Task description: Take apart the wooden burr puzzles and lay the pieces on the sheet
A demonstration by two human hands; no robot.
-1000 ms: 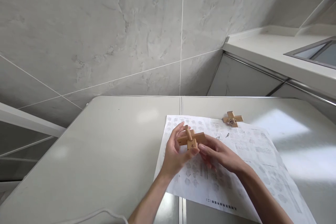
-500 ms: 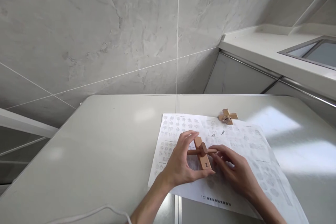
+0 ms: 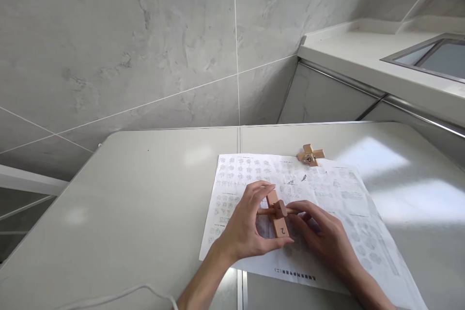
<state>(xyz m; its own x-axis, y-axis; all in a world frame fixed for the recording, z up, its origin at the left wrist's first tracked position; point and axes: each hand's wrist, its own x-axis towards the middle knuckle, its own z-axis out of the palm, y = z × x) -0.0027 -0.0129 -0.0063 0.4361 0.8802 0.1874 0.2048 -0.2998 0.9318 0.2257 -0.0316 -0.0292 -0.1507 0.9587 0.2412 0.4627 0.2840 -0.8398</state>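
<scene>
A wooden interlocking puzzle [image 3: 281, 228] is held over a printed sheet, its flat bar marked with a "2". My left hand [image 3: 241, 227] spans this bar, fingers at its far end and thumb at its near end. A thin wooden rod [image 3: 264, 211] crosses the bar, passing by a darker wooden piece [image 3: 280, 209] at the middle. On the right side, my right hand [image 3: 325, 237] pinches the rod's end between thumb and fingers. How the pieces interlock is partly hidden by the fingers.
Beneath both hands lies the large paper sheet [image 3: 218, 225] with small printed diagrams. A second cross-shaped wooden puzzle [image 3: 311, 155] rests at its far edge. A white cable [image 3: 123, 294] runs along the near left of the grey table [image 3: 163, 203]. A tiled wall stands behind.
The camera view has shifted slightly, moving the table and sheet a little left in the picture. Both hands keep hold of the puzzle and rod, with very little movement.
</scene>
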